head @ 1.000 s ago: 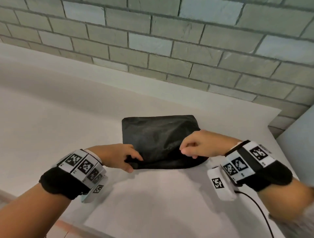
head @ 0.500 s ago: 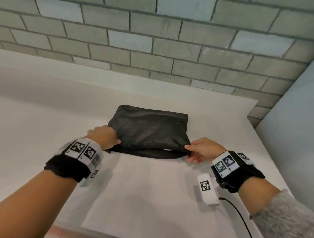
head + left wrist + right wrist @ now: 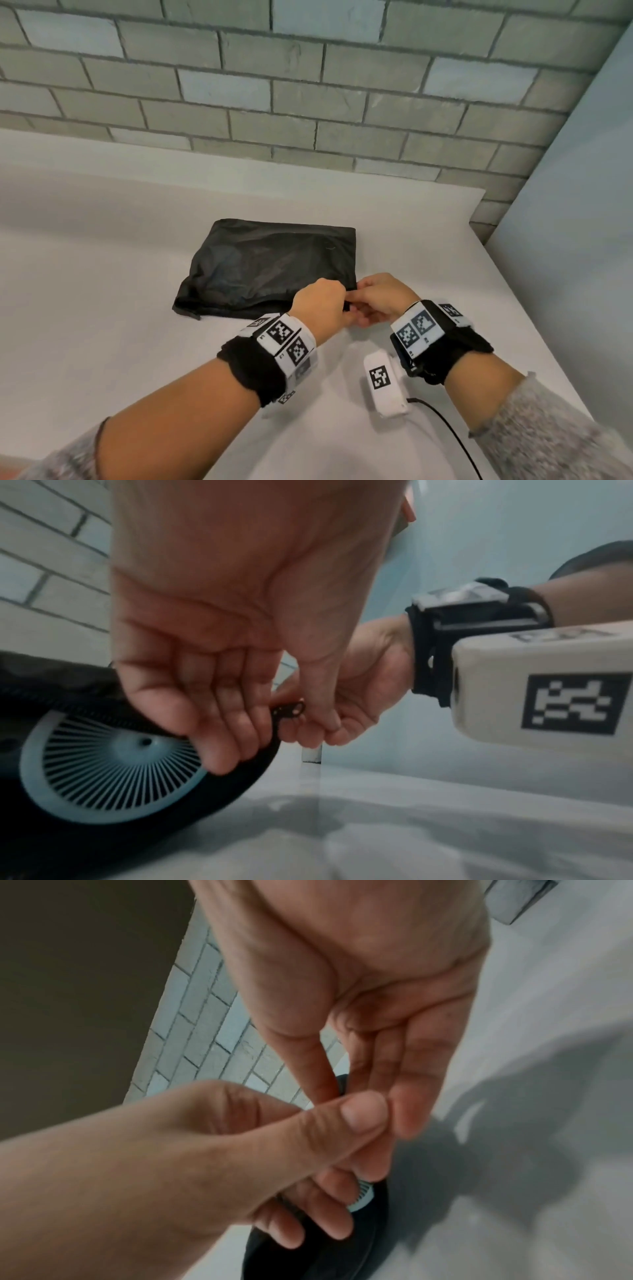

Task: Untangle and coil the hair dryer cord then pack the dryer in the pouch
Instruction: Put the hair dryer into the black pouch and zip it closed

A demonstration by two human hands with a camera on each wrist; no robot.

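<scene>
Both hands pinch the pouch (image 3: 270, 263) corner; only the left wrist view shows the dryer's grille (image 3: 113, 772).

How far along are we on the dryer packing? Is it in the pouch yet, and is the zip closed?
Done: the hair dryer sits inside the black pouch; its vented end shows through the opening. No loose cord shows.

In hand: left hand and right hand meet at the pouch's near right corner, by the zipper pull.

Left: the mouth is unzipped, so closing it remains.
</scene>
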